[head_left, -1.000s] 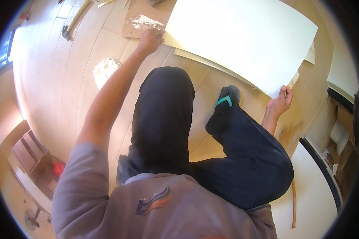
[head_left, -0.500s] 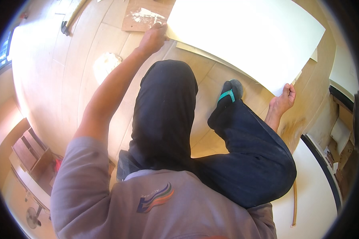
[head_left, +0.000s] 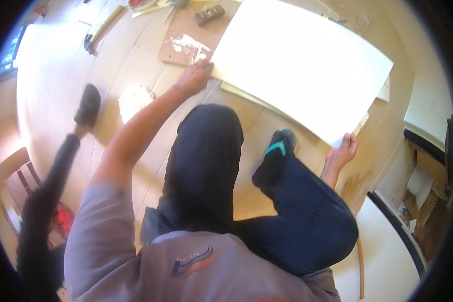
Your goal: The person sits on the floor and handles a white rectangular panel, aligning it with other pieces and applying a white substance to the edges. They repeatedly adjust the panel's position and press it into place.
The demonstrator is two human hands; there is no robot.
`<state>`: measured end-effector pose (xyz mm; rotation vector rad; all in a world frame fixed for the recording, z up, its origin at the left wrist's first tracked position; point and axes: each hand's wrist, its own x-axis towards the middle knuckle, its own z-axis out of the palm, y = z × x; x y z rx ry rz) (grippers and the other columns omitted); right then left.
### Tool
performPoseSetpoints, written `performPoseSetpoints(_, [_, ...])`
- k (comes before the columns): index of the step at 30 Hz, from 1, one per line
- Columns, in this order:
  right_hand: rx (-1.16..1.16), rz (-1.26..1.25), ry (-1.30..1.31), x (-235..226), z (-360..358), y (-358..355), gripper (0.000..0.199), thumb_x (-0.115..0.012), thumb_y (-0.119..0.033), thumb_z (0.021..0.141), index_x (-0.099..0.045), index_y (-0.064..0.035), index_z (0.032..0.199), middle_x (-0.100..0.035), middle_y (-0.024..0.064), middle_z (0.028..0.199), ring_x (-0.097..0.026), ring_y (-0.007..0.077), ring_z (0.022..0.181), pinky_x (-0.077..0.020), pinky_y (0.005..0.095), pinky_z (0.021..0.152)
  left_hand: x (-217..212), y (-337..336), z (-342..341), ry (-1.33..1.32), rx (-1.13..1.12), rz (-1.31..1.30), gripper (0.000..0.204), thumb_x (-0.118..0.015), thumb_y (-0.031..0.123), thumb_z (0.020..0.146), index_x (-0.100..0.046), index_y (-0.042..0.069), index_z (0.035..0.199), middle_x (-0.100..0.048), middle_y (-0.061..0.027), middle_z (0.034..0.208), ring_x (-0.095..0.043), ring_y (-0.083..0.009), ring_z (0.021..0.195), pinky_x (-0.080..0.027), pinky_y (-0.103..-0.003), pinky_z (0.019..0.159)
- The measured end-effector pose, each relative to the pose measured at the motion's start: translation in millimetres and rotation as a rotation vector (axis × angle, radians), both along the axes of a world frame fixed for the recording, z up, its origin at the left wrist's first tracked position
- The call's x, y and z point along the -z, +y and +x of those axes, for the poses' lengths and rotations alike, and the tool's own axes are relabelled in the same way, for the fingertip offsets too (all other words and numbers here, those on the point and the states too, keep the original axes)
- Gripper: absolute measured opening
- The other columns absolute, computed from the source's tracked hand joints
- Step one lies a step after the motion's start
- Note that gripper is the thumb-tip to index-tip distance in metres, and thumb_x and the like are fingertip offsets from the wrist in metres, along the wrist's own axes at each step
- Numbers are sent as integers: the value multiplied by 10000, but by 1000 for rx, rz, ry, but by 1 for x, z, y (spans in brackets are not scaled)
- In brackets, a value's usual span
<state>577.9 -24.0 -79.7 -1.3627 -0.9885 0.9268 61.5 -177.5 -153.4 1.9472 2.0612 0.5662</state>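
Note:
A large white sheet-like panel (head_left: 302, 65) stretches out in front of me. My left hand (head_left: 195, 79) is closed on its near left corner. At the near right corner, the thumb and fingers of my right hand (head_left: 343, 150) pinch its edge. Pale boards or strips (head_left: 251, 102) show from beneath the near edge; most of them is hidden by the panel. Close to my left hand lies a brown wooden board (head_left: 172, 48), smeared with white paste and bearing a small dark brown block-like object (head_left: 209, 15).
A hammer (head_left: 103, 30) and a crumpled white bundle (head_left: 135, 102) lie on the tiled floor to the left. Another person's dark-clad leg and foot (head_left: 88, 105) reach in there. White panels with a black edge (head_left: 395, 231) and an open cabinet-like space (head_left: 425, 191) are at right.
The panel and both hands sit slightly lower in view, and more of the brown board shows. Another person's leg has come in at the left. Both hands keep their hold.

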Motion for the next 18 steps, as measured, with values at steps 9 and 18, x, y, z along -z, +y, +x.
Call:
performPoseSetpoints(9, [-13, 75, -15, -8, -6, 1, 143, -665, -12, 940, -614, 3, 1073, -616, 48, 1028, -572, 140, 956, -480, 294, 886, -20, 68, 11, -328, -604, -163, 381, -746, 286, 856, -677, 5, 1105, -666, -196, 1048, -633, -384, 1056, -495, -468, 894])
performPoseSetpoints(18, [-7, 29, -19, -5, 3, 3, 159, -694, -44, 946, -630, -15, 1088, -634, 33, 1021, -576, 133, 954, -486, 288, 891, 5, 67, 32, -360, -541, 155, 412, -734, 83, 829, -660, 2, 1226, -636, -185, 1137, -621, -386, 1047, -499, -459, 890])
